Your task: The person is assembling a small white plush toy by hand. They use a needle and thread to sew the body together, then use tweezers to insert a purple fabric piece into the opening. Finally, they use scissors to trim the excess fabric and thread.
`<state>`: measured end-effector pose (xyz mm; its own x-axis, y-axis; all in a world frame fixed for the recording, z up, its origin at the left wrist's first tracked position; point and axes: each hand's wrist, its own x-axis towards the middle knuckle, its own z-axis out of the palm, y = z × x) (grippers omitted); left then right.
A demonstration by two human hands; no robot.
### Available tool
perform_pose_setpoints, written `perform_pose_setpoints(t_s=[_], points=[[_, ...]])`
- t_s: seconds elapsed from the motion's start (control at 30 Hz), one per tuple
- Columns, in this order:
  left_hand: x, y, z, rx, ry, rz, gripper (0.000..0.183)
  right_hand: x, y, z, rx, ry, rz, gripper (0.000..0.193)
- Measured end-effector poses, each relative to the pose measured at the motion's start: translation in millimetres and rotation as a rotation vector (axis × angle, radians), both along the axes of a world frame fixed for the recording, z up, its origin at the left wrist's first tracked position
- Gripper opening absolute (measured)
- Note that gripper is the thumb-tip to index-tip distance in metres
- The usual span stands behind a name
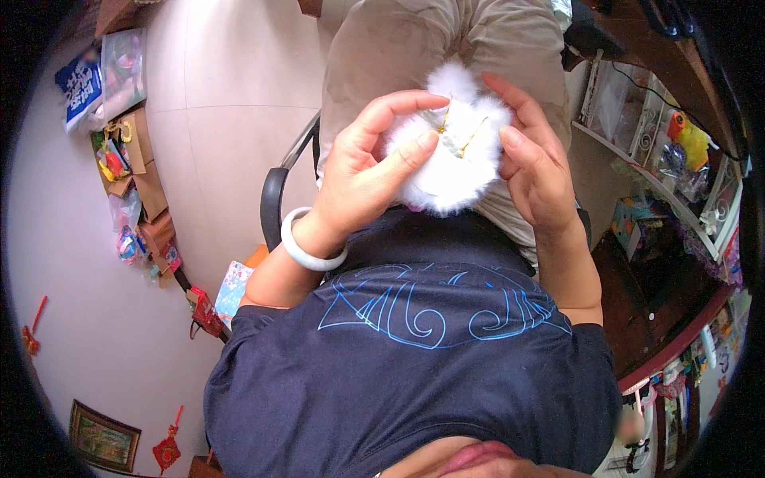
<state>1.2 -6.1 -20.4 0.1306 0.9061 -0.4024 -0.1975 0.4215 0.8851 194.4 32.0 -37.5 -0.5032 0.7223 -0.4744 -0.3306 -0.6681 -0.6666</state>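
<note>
A white fluffy piece (446,179) made of plush fur, with a round fur tuft (453,81) on its far side, is held up over my lap between both hands. Thin gold strands (464,142) show at its paler middle. My left hand (374,151) grips the left side, thumb and forefinger bent in over the fur close to the gold strands. On the opposite side, the thumb of my right hand (534,155) presses the fur edge, and its forefinger reaches up beside the tuft. The other right fingers are partly hidden. A pale bangle (307,243) circles my left wrist.
A chair armrest (273,207) stands left of my lap. At the right are a dark brown table (661,319) and a white rack (637,163) with a yellow and red toy (689,142). Cardboard boxes (151,187) and bags line the left wall.
</note>
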Motion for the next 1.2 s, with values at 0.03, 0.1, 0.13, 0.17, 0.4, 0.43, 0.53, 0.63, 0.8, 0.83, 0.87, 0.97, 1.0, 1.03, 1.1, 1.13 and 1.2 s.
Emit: perform_pose_setpoints(t_s=[0.03,0.1,0.13,0.17,0.4,0.43,0.53,0.63,0.8,0.83,0.87,0.97,1.0,1.03,1.1,1.13,1.2], points=[[1,-1,-2,0.034,-0.003,0.015,0.032,0,-1,-1,0.012,-0.028,-0.006,0.069],[2,-1,-3,0.012,-0.034,0.015,0.034,0,-4,-4,0.05,-0.048,-0.013,0.069],[2,-1,-4,0.001,-0.049,0.015,0.034,0,-7,-6,0.075,-0.04,-0.016,0.068],[4,-1,-6,0.016,-0.04,0.04,0.035,-1,-9,-7,0.1,-0.032,-0.018,0.067],[7,-2,-10,0.109,0.053,0.072,0.036,-5,-10,-4,0.073,-0.035,-0.022,0.074],[8,-2,-10,0.115,0.058,0.074,0.035,-6,-10,-3,0.08,-0.05,-0.018,0.074],[10,-2,-11,0.126,0.083,0.087,0.035,-12,-11,-5,0.099,-0.101,-0.029,0.073],[9,-3,-19,0.216,0.149,0.07,0.033,-13,-11,-8,0.103,-0.135,-0.034,0.071],[7,-4,-23,0.332,0.177,0.058,0.019,-14,-12,-11,0.116,-0.141,-0.056,0.069],[5,-4,-23,0.374,0.223,0.031,0.016,-15,-12,-12,0.125,-0.14,-0.06,0.069],[3,-3,-22,0.399,0.268,0.018,0.014,-15,-12,-12,0.134,-0.139,-0.064,0.069],[-1,-3,-20,0.389,0.298,0.0,0.011,-17,-10,-8,0.125,-0.131,-0.091,0.069],[-2,-4,-20,0.33,0.236,0.009,0.013,-17,-10,-7,0.144,-0.15,-0.085,0.069],[-3,-5,-19,0.272,0.176,0.019,0.014,-17,-10,-7,0.163,-0.167,-0.077,0.068],[3,-4,-18,0.156,0.04,0.095,0.02,-16,-10,-6,0.204,-0.189,-0.067,0.069],[6,-3,-17,0.098,-0.028,0.133,0.023,-16,-11,-6,0.226,-0.194,-0.065,0.069],[4,1,-15,0.079,-0.075,0.069,0.041,-15,-10,-7,0.267,-0.19,-0.064,0.071]])
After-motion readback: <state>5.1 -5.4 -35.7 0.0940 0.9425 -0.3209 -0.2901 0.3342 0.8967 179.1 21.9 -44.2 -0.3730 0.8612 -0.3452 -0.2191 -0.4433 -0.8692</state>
